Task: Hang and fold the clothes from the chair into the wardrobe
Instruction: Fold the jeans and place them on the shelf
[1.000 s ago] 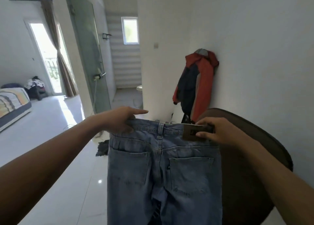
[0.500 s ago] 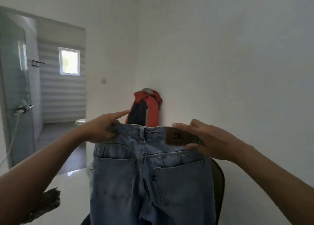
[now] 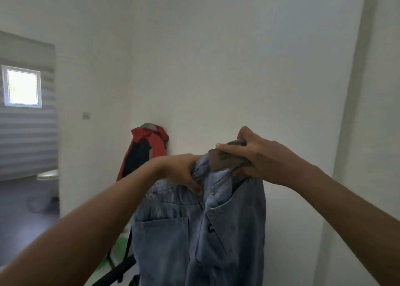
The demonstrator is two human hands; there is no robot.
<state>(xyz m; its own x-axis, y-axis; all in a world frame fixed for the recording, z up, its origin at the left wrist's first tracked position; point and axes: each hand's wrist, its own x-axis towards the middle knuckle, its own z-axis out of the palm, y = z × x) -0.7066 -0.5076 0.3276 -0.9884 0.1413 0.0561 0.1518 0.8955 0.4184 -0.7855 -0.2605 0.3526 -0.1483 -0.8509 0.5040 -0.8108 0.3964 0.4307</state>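
A pair of light blue jeans [image 3: 194, 238] hangs in front of me, back pockets facing me, folded along the middle seam. My left hand [image 3: 181, 173] grips the waistband at the left. My right hand [image 3: 257, 160] grips the waistband at the brown leather patch [image 3: 223, 158], close beside the left hand. The legs drop out of view at the bottom edge. The chair is hidden behind the jeans; only dark bars [image 3: 121, 266] show at the lower left. No wardrobe is in view.
A red and dark jacket [image 3: 147, 149] hangs on the white wall behind the jeans. At the left an opening leads into a bathroom with a small window [image 3: 21, 89] and a toilet [image 3: 48, 174]. A wall switch [image 3: 86, 115] is beside it. A white wall fills the right.
My hands have come together, folding the jeans in half along the seam, and lifted them higher. The view has swung right and up.
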